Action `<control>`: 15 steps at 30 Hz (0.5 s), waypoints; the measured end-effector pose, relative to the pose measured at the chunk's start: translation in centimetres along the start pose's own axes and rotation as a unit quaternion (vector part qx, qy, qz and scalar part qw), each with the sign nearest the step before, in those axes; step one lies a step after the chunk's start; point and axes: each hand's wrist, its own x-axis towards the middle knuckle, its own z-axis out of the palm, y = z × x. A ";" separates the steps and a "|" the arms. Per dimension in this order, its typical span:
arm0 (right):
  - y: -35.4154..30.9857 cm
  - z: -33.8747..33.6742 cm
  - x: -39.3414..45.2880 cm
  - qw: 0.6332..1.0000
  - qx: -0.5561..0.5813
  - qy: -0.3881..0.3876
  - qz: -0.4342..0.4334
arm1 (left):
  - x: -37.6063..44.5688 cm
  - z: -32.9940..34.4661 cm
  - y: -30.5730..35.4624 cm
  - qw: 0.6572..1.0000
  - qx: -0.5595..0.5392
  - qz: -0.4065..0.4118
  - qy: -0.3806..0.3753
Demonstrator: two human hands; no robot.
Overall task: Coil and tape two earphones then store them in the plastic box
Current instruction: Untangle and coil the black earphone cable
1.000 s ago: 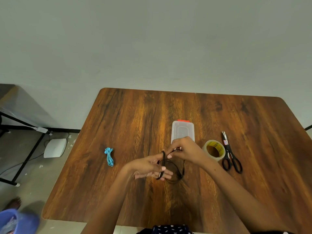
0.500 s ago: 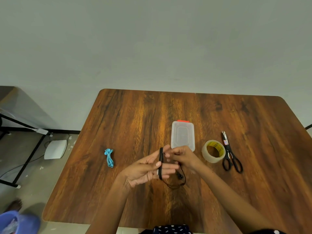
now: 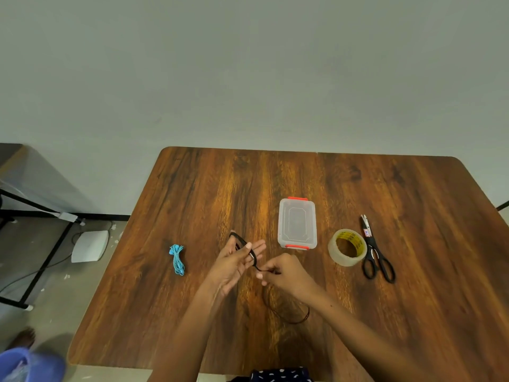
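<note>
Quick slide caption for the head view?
Left hand holds the black earphone coil while right hand pinches its loose cable beside the plastic box.

A plain pale grey-green wall (image 3: 248,64) fills the upper half of the view, evenly lit and bare. Against it stands a wooden table (image 3: 209,188) with dark brown grain and rounded corners. To the left lies a grey concrete floor (image 3: 55,285), speckled with white flecks. There a black metal frame (image 3: 46,260) carries a grey surface, and a flat white device (image 3: 89,246) lies on the floor beside a thin cable. A blue object (image 3: 24,365) sits blurred in the bottom left corner.
</note>
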 end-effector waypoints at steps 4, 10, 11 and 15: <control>-0.5 -0.4 0.1 0.993 -0.115 -0.015 -0.008 | 0.1 -0.1 -0.9 0.989 0.143 -0.007 0.042; -0.6 -3.8 1.0 0.979 -0.201 -0.003 -0.045 | -0.6 -1.1 -1.2 0.974 0.179 -0.131 -0.053; -0.7 -4.3 1.1 0.981 -0.188 -0.013 -0.050 | -0.7 -1.2 -1.3 0.971 0.171 -0.148 -0.079; -1.0 -5.5 1.6 0.988 -0.131 -0.037 -0.076 | -1.5 -0.9 -0.6 0.943 0.158 -0.197 -0.217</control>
